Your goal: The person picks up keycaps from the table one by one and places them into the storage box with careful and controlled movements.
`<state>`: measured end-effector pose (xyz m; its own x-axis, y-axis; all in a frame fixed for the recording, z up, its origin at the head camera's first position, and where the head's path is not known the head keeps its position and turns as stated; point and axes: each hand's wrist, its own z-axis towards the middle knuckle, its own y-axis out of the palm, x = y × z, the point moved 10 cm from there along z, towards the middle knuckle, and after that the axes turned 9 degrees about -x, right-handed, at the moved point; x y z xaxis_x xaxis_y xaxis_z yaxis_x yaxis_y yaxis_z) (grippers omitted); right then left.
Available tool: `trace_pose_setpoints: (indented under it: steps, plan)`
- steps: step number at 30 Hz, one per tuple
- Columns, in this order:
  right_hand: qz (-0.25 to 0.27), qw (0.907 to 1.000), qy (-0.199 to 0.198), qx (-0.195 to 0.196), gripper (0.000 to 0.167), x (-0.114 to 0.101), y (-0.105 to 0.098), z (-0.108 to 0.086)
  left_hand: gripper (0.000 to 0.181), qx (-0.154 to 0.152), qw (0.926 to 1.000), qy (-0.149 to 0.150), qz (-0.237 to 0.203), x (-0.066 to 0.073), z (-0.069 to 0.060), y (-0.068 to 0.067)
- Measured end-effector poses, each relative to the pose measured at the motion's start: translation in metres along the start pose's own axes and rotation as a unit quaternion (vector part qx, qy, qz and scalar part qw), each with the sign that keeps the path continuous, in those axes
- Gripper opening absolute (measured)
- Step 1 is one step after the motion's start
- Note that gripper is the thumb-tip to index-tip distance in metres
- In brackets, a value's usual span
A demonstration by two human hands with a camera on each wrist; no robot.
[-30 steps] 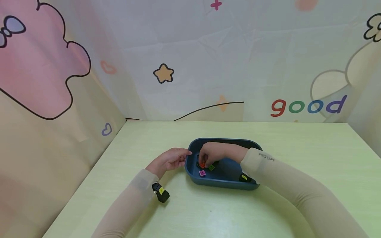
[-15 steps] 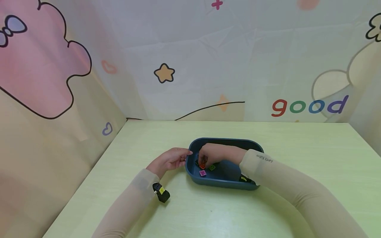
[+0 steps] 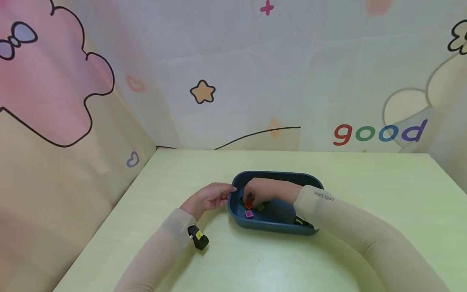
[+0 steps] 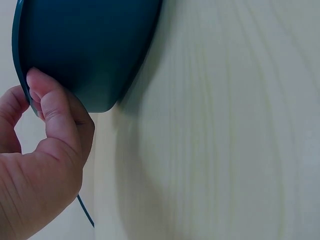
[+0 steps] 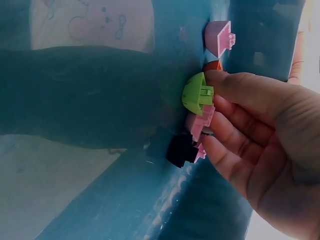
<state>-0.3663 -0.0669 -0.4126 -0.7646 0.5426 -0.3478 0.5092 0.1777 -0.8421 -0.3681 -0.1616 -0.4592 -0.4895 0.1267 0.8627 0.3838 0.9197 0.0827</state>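
A dark blue tray [image 3: 275, 228] stands on the table, holding several small keycaps. At its left end my left hand [image 3: 208, 197] pinches the rim between thumb and fingers, as the left wrist view also shows. Inside the tray, my right hand [image 3: 263, 190] reaches down with curled fingers and pinches an orange keycap [image 5: 214, 65], mostly hidden by the thumb. Close by lie a green keycap [image 5: 194, 95] and a pink keycap [image 5: 218, 38], stem sides up. A black keycap [image 5: 181, 150] and more pink pieces sit by the fingertips, partly covered.
The pale wood-grain table [image 3: 233, 263] extends around the tray. Behind it hangs a printed cloth [image 3: 255, 81] with cartoon shapes and letters. A small black camera [image 3: 198, 238] is worn on the left wrist; another sits at the right wrist, inside the tray.
My right hand's fingers have shifted very slightly around the orange keycap. The left hand keeps its hold on the rim, and the view has tilted a little.
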Motion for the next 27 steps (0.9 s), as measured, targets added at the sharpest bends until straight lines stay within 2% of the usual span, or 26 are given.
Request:
trace_pose_setpoints:
  steps: [8, 14, 20, 27]
  plan:
    - [0.044, 0.9990, 0.005, -0.003, 0.022, 0.001, 0.002, -0.005, 0.012, -0.007, 1.0000, 0.000, -0.001, -0.007, 0.001, 0.004]
    - [0.092, 0.9955, 0.018, -0.012, 0.027, 0.007, -0.003, -0.008, 0.010, -0.007, 0.9999, -0.002, -0.009, -0.006, 0.001, 0.004]
    - [0.069, 0.9975, 0.003, 0.014, 0.022, 0.006, -0.018, -0.016, 0.011, -0.019, 0.9996, 0.010, -0.016, -0.003, 0.000, 0.004]
    - [0.055, 0.9976, 0.000, 0.043, 0.024, 0.007, -0.037, -0.038, 0.009, -0.021, 0.9995, 0.012, -0.019, 0.001, -0.001, 0.004]
